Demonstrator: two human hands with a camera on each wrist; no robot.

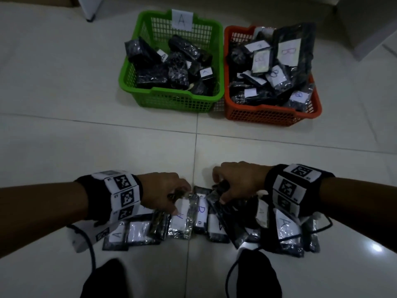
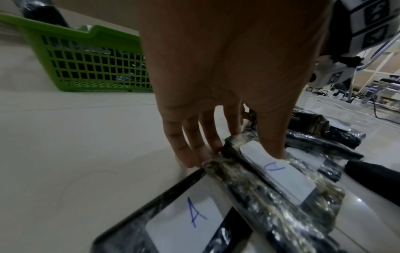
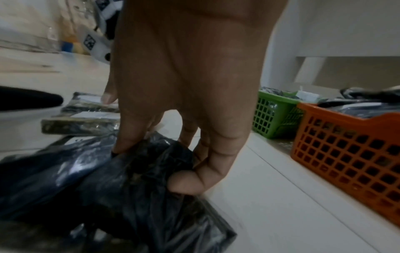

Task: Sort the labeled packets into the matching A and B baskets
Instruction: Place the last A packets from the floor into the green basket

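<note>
A row of dark plastic packets with white A and B labels lies on the floor near me. My left hand (image 1: 171,194) pinches the far end of a packet labelled A (image 1: 181,218) (image 2: 279,172), thumb on its label and fingers at its edge. My right hand (image 1: 225,188) grips the crumpled top of a dark packet (image 1: 223,208) (image 3: 134,171); its label is hidden. Further off stand the green basket marked A (image 1: 171,102) and, to its right, the orange basket (image 1: 268,117), both holding several packets.
Another A packet (image 2: 190,215) lies beside the left hand's packet, and a B packet (image 1: 201,211) sits between the hands. Cables trail from both wrists. Dark knees (image 1: 105,278) are at the bottom edge. A white furniture leg (image 1: 90,7) stands behind the green basket.
</note>
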